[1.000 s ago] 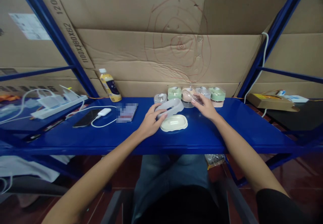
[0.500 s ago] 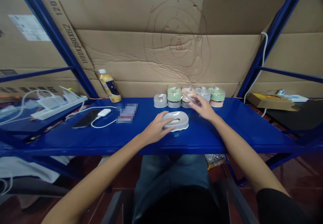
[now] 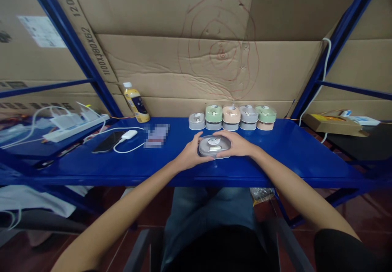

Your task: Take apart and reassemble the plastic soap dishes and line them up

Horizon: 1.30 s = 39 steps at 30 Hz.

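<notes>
the left hand and right hand held opposite ends of a gray box on the bench, in front of the pastel boxes; a yellow bottle stood left of those boxes.

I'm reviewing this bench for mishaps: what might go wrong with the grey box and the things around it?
Uneven pressure from the left hand and right hand, which hold opposite ends, might tilt the clear-topped grey box.
A hand reaching farther back might knock the stacked boxes, which stand two high.
The looped white cable, on the left hand's side, might snag and drag the white charger.
</notes>
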Motion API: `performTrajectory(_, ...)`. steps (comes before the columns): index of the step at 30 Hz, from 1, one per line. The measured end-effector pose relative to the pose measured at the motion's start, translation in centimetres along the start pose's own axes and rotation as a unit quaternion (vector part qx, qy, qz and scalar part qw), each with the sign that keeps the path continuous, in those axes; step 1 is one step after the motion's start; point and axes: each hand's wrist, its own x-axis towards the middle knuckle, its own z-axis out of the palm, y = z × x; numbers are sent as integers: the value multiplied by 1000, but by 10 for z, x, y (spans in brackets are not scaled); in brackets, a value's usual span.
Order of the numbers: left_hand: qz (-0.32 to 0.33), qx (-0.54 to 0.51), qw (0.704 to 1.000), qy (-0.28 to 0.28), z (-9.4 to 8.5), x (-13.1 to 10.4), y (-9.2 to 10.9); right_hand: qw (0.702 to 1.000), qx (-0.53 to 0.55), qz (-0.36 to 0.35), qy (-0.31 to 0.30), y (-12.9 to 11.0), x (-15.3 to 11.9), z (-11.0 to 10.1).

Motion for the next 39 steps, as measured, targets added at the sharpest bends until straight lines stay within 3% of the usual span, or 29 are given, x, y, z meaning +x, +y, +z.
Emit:
performTrajectory(18,55,27,997,-39,-10,4,-9,998,-47,-17,-27,-3,4,2)
performTrajectory(25,126,81,988,-34,-11,0,0,1000,-10,8,-29,6,2,6)
performTrajectory(28,121,127,984,0,-16,-7,1,998,25,54,28,15,1,0)
performTrajectory(30,106,155,981,39,-24,-12,0,989,32,74,122,24,-1,-13)
performTrajectory(32,79,175,977,88,-34,-13,-3,959,7,97,265,38,-4,-36)
performTrajectory(33,60,182,974,119,-40,-11,-5,930,-12,117,349,47,-7,-50)
performTrajectory(36,-12,192,952,237,-58,10,-8,784,-84,221,574,84,-20,-93)
performTrajectory(38,-71,194,927,314,-64,37,-9,683,-107,304,656,112,-32,-113)
performTrajectory(39,-100,195,918,331,-66,52,-8,651,-98,340,671,125,-38,-120)
